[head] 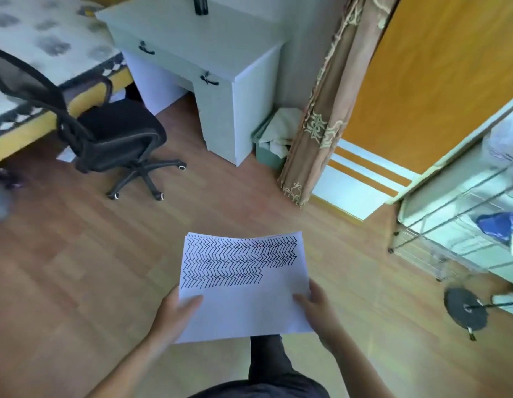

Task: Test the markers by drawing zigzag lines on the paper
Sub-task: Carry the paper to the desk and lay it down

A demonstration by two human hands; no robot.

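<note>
Both hands hold the paper (pixel 245 285) above open wood floor (pixel 77 268).
Left hand (pixel 174 311) and right hand (pixel 318 307) pinch its side edges, thumbs on top; long axis runs 12 to 6 o'clock, zigzags at the far end.

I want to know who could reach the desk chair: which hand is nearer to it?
Left. The left hand grips the paper's left edge, on the chair's side; the right hand grips the right edge, farther away.

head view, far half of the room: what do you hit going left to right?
Bed → black office chair → white desk → green bin → patterned curtain → orange door → wire rack.
</note>
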